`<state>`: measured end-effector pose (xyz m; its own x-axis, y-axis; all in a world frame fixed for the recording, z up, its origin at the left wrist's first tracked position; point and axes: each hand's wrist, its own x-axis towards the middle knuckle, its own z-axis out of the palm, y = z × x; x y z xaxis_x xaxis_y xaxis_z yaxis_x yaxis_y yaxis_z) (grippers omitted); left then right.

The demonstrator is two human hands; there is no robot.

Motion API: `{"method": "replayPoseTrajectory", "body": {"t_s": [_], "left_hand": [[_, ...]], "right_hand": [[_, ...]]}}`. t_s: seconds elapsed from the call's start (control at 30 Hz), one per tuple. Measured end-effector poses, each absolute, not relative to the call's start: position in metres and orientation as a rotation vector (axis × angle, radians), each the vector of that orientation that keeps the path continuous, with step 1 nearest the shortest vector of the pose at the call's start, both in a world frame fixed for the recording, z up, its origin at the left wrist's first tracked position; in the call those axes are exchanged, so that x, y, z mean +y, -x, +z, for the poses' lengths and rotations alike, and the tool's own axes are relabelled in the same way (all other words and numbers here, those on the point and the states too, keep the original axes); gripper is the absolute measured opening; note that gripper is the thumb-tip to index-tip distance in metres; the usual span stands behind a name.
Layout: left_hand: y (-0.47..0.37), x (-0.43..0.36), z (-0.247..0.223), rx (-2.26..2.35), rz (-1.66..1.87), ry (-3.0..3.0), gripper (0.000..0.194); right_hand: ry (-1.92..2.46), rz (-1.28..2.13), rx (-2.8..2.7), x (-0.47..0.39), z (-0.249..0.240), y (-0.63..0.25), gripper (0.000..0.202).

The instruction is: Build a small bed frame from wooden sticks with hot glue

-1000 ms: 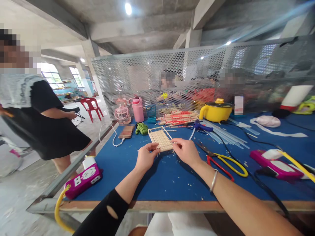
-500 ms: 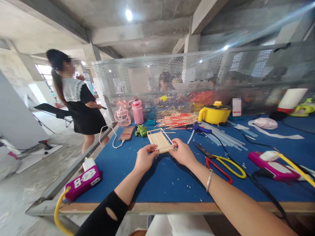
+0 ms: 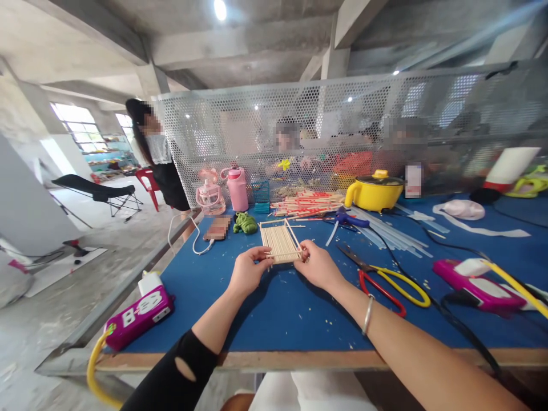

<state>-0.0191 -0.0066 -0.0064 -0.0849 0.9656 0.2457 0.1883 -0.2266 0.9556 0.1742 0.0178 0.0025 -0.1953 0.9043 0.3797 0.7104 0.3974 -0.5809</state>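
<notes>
A small frame of pale wooden sticks (image 3: 280,242), with a row of parallel sticks as its base, is held over the blue table. My left hand (image 3: 250,268) pinches its near left corner between thumb and fingers. At the near right corner, my right hand (image 3: 317,264) grips the frame in the same way. Right of my right hand lie scissors (image 3: 385,279) with one red and one yellow handle. Beyond the frame is a pile of sticks with red markings (image 3: 306,204). A blue glue gun (image 3: 351,221) rests near that pile.
Pink bottle (image 3: 237,190), green figure (image 3: 245,223) and phone (image 3: 218,228) stand or lie behind left. Yellow pot (image 3: 377,192) is at the back, glue sticks (image 3: 396,235) before it. Purple power strips (image 3: 141,317) lie on both sides. A person (image 3: 165,165) stands beyond the perforated screen's left edge (image 3: 252,125).
The near edge of the stick frame has turned a little, now nearly level. Both hands still hold it. The person at the left has moved right, partly behind the screen; the view has shifted slightly.
</notes>
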Motion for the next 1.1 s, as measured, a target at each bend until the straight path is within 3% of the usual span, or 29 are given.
{"method": "replayPoseTrajectory", "body": {"t_s": [0.1, 0.3, 0.67, 1.1], "left_hand": [[0.019, -0.005, -0.008, 1.298, 1.382, -1.474, 0.03], [0.019, -0.004, -0.008, 1.296, 1.372, -1.481, 0.031], [0.02, -0.004, -0.009, 1.286, 1.384, -1.508, 0.034], [0.02, -0.003, -0.012, 1.259, 1.408, -1.459, 0.031]], "right_hand": [[1.337, 0.354, -1.993, 0.02, 0.002, -0.174, 0.021], [1.358, 0.144, -1.903, 0.012, 0.01, -0.173, 0.049], [1.067, 0.125, -2.261, -0.013, 0.013, -0.153, 0.017], [1.245, 0.274, -2.203, 0.0, -0.002, -0.135, 0.026]]}}
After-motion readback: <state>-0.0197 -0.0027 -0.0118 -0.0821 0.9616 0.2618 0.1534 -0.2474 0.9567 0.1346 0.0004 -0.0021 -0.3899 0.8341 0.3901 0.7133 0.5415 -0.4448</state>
